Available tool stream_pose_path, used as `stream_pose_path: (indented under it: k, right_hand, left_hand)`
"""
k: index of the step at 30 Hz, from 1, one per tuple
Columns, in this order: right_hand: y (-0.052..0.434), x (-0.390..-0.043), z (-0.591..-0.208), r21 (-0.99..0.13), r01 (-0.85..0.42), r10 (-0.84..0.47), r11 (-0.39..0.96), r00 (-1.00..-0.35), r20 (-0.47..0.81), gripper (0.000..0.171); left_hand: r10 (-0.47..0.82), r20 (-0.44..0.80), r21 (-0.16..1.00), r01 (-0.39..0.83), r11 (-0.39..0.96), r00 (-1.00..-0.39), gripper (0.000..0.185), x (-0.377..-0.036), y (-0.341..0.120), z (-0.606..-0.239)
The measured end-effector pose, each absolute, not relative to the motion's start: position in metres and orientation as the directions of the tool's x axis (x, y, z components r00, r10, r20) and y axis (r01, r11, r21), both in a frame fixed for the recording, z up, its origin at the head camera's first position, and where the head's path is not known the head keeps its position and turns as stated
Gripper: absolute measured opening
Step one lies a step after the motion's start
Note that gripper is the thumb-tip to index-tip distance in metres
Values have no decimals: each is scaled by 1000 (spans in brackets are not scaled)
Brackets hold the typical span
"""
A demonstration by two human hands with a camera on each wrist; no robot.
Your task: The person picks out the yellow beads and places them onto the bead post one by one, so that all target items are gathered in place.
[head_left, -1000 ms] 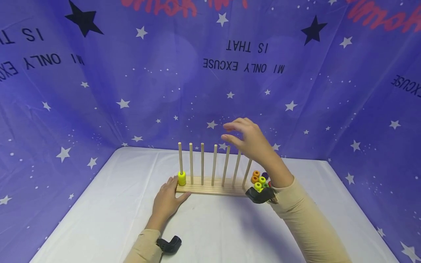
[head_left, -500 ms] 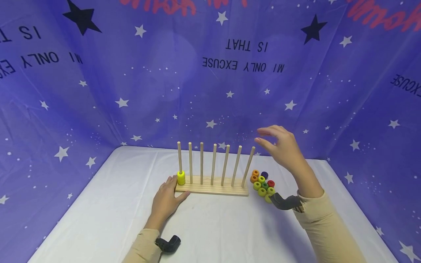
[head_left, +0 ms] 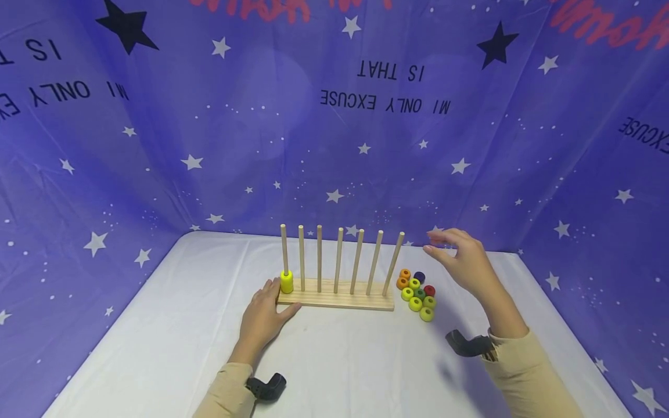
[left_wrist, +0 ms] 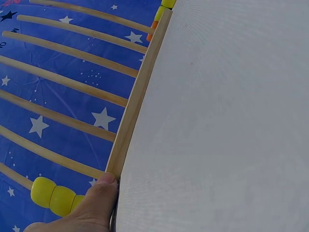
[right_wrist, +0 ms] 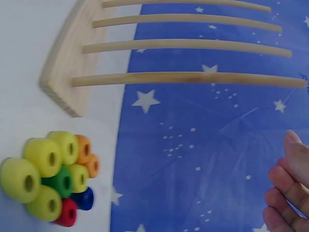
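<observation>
A wooden base (head_left: 334, 301) with several upright dowels (head_left: 337, 259) stands on the white table (head_left: 334, 360). Yellow beads (head_left: 286, 281) sit at the bottom of the leftmost dowel. My left hand (head_left: 263, 318) rests flat on the table, fingers touching the base's left end (left_wrist: 112, 170), beside the yellow beads (left_wrist: 52, 197). A cluster of loose beads (head_left: 417, 293), yellow, orange, green, red and blue, lies right of the base. My right hand (head_left: 462, 259) hovers above and right of that cluster (right_wrist: 50, 175), fingers loosely curved and holding nothing (right_wrist: 289, 193).
A blue star-printed cloth (head_left: 334, 116) walls in the table at the back and both sides. Black wrist mounts (head_left: 268, 388) sit on both forearms. Bare tabletop lies in front of the base and to the left.
My right hand has swung from above the middle dowels to the right and down, ending over the loose beads. The left hand and the base have stayed put.
</observation>
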State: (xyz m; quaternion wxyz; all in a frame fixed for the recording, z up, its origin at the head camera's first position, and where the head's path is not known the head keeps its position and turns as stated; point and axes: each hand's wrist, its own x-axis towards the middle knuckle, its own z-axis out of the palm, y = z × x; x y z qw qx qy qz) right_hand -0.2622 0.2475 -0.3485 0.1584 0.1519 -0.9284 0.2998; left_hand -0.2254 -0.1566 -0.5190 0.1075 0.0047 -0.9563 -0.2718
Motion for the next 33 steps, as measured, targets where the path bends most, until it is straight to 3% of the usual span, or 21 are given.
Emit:
stream_pose_path:
  k: [33]
  right_hand:
    - [276, -253, -449, -506, -310, -259, 805, -951, 171, 32]
  left_hand:
    - [-73, 203, 530, 46, 847, -976, 90, -227, -157, -518]
